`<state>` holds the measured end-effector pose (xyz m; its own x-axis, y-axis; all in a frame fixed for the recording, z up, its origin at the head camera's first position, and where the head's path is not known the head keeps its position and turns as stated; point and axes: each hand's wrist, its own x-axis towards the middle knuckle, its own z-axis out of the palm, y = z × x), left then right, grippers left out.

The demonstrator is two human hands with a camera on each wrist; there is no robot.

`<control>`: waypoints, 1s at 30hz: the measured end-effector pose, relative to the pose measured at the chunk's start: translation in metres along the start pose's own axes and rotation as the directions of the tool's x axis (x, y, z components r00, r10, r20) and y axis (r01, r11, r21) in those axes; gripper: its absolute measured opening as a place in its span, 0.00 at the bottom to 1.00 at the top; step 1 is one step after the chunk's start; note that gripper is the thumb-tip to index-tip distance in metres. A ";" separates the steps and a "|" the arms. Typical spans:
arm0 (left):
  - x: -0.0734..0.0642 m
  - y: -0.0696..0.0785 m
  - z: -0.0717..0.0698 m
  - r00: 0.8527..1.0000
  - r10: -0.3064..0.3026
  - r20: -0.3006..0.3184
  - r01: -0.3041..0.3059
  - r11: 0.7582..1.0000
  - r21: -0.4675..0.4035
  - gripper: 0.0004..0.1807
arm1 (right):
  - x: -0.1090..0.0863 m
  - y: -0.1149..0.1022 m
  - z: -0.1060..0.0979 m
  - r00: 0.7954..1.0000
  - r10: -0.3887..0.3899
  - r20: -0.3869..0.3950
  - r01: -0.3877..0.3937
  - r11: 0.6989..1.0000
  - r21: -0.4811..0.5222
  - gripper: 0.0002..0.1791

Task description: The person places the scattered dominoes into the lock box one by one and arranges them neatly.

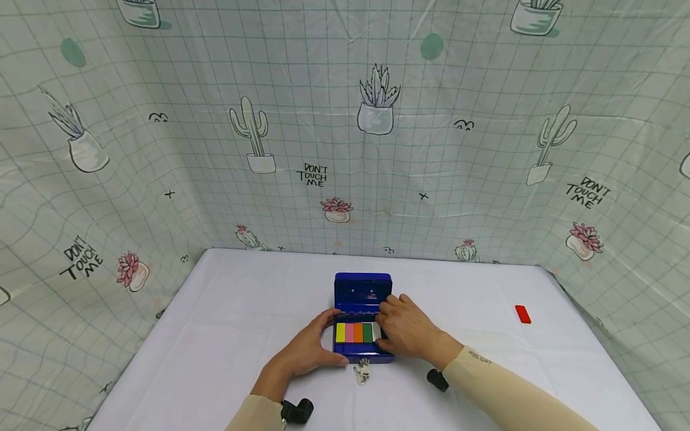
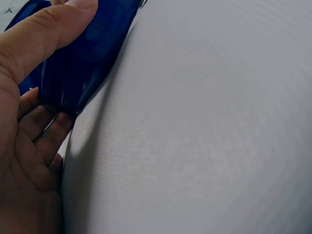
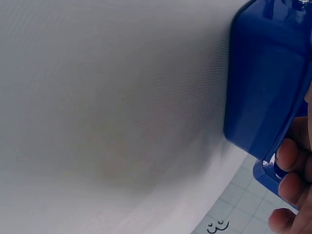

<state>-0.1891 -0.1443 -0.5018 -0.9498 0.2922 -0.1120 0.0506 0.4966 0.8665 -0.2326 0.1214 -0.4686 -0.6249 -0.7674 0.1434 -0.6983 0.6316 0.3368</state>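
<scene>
A blue metal cash box (image 1: 363,357) stands on the table with its lid (image 1: 363,291) raised. Inside lies a row of small blocks: yellow (image 1: 341,333), pink (image 1: 349,333), orange (image 1: 358,333), green (image 1: 368,333) and white (image 1: 376,331). My left hand (image 1: 307,348) grips the box's left side, thumb at the front corner and fingers toward the back. Over the box's right side, my right hand (image 1: 408,328) has thumb and forefinger at the two ends of the white block, pinching it. Its other fingers curl near the hinge; the hand hides the box's right part.
A pair of small keys (image 1: 362,372) hangs at the box's front lock. Off to the right, a red block (image 1: 522,314) lies on the white table (image 1: 458,287). A patterned cloth (image 1: 302,209) stands behind and around the table. A black wrist camera (image 1: 437,379) sits below the right wrist.
</scene>
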 end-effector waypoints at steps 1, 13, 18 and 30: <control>0.000 0.000 0.000 1.000 0.001 -0.001 -0.001 1.000 -0.001 0.58 | 0.000 0.000 0.000 1.000 0.000 0.006 0.000 1.000 0.004 0.25; 0.000 0.000 0.000 1.000 0.006 0.000 -0.006 1.000 -0.008 0.58 | 0.002 -0.003 -0.003 0.999 0.010 0.042 -0.011 1.000 0.020 0.23; -0.001 0.001 0.000 1.000 0.005 -0.001 -0.005 1.000 -0.006 0.58 | 0.003 -0.004 -0.004 0.999 0.015 0.052 -0.016 0.999 0.030 0.23; -0.001 0.002 0.000 1.000 0.000 -0.004 0.000 1.000 -0.004 0.58 | 0.002 -0.005 -0.006 0.998 0.007 0.056 -0.008 1.000 0.015 0.24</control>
<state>-0.1880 -0.1435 -0.5003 -0.9509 0.2892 -0.1104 0.0494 0.4938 0.8682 -0.2285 0.1164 -0.4641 -0.6485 -0.7555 0.0931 -0.6986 0.6392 0.3215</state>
